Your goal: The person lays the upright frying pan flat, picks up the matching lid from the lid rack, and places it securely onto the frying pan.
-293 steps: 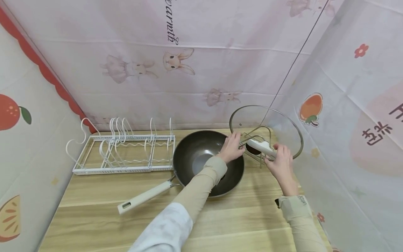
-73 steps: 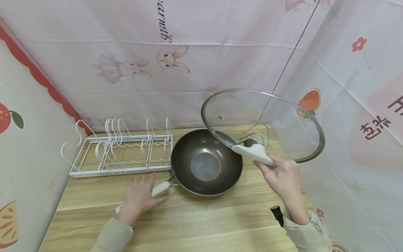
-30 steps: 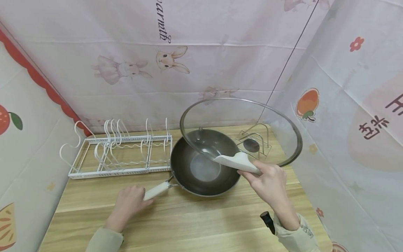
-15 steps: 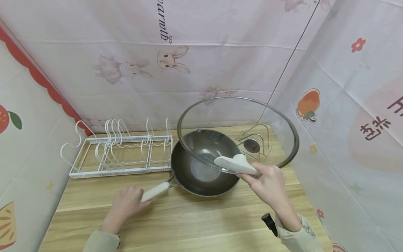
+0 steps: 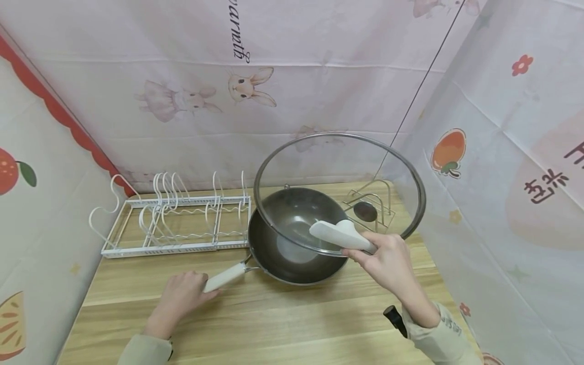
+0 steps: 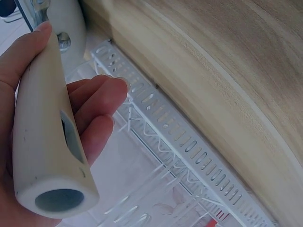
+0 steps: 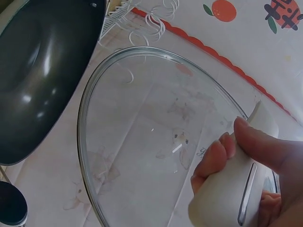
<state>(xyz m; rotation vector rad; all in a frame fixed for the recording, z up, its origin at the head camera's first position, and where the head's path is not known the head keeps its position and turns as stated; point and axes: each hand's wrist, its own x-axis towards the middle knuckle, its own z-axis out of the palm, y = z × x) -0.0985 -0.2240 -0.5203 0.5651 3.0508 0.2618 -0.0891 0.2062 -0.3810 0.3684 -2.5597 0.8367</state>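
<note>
A dark wok stands on the wooden table, its pale handle pointing toward the near left. My left hand grips the end of that handle; in the left wrist view the thumb lies along the handle and the fingers curl round the other side. A large glass lid with a metal rim is tilted in the air, overlapping the right part of the wok in the head view. My right hand holds its white handle between thumb and fingers; the right wrist view shows this grip too.
A white wire dish rack stands left of the wok, close to its rim. Behind my right hand is a small metal wire stand with a dark oval disc. Printed cloth walls enclose the table's back and sides.
Earlier both hands were at the lid by the wire stand. Since then the left hand has taken hold of the wok's handle, and the right has lifted the lid left over the wok.
</note>
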